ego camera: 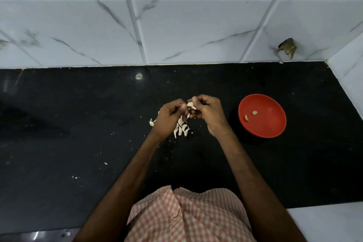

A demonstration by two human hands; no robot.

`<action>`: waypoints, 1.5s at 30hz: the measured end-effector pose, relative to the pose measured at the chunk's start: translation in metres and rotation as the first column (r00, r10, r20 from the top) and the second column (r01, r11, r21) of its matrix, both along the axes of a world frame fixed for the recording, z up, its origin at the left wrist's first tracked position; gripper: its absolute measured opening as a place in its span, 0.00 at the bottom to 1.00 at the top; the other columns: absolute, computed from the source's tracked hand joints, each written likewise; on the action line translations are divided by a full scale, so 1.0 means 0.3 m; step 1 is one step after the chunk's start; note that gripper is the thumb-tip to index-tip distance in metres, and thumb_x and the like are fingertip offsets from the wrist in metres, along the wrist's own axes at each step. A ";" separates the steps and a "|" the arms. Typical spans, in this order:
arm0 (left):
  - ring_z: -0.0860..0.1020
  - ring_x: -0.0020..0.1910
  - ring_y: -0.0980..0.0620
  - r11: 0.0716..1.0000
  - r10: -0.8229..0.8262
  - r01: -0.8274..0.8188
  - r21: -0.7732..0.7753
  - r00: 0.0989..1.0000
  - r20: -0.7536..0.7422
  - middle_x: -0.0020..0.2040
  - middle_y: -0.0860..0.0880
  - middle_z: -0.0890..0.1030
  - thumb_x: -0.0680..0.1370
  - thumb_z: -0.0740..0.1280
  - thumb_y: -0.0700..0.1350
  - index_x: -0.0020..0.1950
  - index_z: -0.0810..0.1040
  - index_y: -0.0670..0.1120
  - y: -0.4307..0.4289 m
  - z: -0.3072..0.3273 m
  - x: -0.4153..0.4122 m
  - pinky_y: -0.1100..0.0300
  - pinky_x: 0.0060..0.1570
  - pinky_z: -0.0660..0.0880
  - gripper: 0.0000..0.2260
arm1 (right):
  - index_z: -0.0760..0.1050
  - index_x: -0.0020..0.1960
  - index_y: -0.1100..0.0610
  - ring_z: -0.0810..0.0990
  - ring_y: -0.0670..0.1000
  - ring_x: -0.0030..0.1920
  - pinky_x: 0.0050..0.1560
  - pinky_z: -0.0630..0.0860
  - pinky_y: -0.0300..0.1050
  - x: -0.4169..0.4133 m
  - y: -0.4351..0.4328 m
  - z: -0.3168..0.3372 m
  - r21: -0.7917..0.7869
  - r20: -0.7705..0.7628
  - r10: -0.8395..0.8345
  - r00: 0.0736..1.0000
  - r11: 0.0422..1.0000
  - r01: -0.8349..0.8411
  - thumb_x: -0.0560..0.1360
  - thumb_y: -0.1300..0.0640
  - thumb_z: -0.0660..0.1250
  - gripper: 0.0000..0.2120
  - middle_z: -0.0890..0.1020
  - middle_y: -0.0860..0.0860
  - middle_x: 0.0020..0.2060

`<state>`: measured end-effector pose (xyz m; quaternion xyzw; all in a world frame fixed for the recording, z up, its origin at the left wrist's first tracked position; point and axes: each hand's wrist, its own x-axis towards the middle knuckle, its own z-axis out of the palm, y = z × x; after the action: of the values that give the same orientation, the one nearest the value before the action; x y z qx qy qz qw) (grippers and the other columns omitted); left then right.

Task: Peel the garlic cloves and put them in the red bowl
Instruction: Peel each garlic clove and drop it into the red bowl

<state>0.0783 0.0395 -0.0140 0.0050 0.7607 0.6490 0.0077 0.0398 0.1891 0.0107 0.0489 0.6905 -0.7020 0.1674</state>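
- The bowl [271,124] is red and round and sits on a black counter [78,124], close to the tiled wall [176,25] that runs behind it.
- 2 peeled cloves [254,112] lie apart inside the bowl, both on its left half, 1 nearer the middle and 1 nearer the left rim.
- The right hand [208,113] is raised above the counter just left of the bowl, fingers curled in, thumb and fingertips pinching a pale clove [191,104].
- The left hand [170,116] is further left of the bowl, knuckles toward the camera, fingers curled, its thumb tip meeting the same clove from the other side.
- The clove is thus held between both hands, well left of the bowl and not touching the counter.
- A pile [182,128] of whitish cloves and skins lies on the counter left of the bowl, partly hidden under both hands; which pieces are peeled I cannot tell.
- A few small scraps [151,123] lie still further left of the bowl, beyond the left hand.
- A checked orange-and-white shirt [186,216] fills the near edge, left of and nearer the camera than the bowl.
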 end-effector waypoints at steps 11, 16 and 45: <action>0.64 0.28 0.59 0.940 0.265 -0.282 0.191 0.958 0.107 0.30 0.50 0.66 0.85 0.59 0.39 0.37 0.70 0.41 0.031 0.032 0.005 0.66 0.29 0.64 0.16 | 0.79 0.47 0.64 0.82 0.45 0.35 0.37 0.81 0.40 0.014 -0.024 0.022 -0.056 -0.025 0.042 0.999 0.998 -0.043 0.79 0.67 0.68 0.03 0.81 0.53 0.36; 0.69 0.26 0.60 0.943 0.191 -0.225 0.246 0.969 0.154 0.31 0.49 0.71 0.86 0.57 0.40 0.38 0.72 0.44 0.026 0.043 0.011 0.70 0.27 0.66 0.17 | 0.78 0.50 0.66 0.84 0.48 0.38 0.38 0.82 0.41 0.018 -0.012 0.019 -0.065 0.020 0.046 0.999 0.997 -0.045 0.80 0.68 0.67 0.02 0.82 0.56 0.39; 0.73 0.33 0.58 0.777 0.124 -0.372 0.507 0.881 0.457 0.39 0.53 0.79 0.82 0.65 0.46 0.49 0.80 0.47 0.015 0.052 0.023 0.67 0.24 0.64 0.06 | 0.82 0.50 0.64 0.86 0.50 0.39 0.39 0.84 0.43 0.011 -0.057 -0.007 0.243 -0.221 0.064 0.973 0.970 -0.009 0.78 0.65 0.70 0.03 0.85 0.56 0.40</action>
<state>0.0853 0.0441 0.0017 -0.2277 0.5012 0.8317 0.0729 0.0430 0.1719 0.0085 -0.0247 0.7859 -0.6108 0.0930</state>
